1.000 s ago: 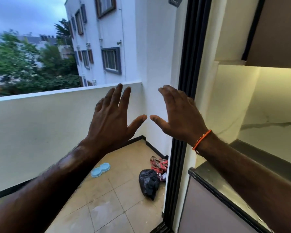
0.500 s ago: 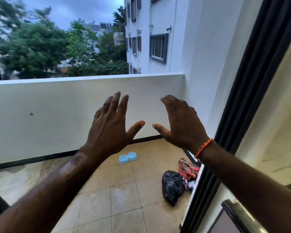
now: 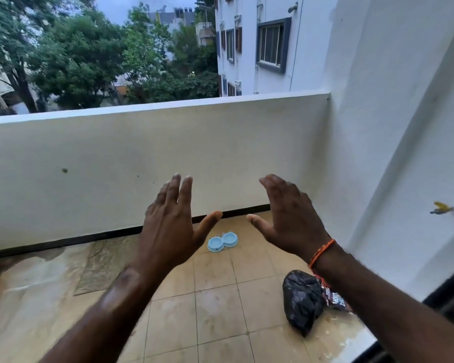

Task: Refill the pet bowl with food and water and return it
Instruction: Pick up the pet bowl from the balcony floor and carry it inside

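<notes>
Step one: fetch. Bowl (image 3: 222, 241) sits on the balcony floor by the parapet, well apart from both hands. Left hand (image 3: 172, 226) and right hand (image 3: 290, 221) raised, fingers spread, holding nothing. Next: walk over, crouch, grab it.

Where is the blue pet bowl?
The blue pet bowl sits on the balcony floor by the wall's foot, left of the black bag.
</notes>
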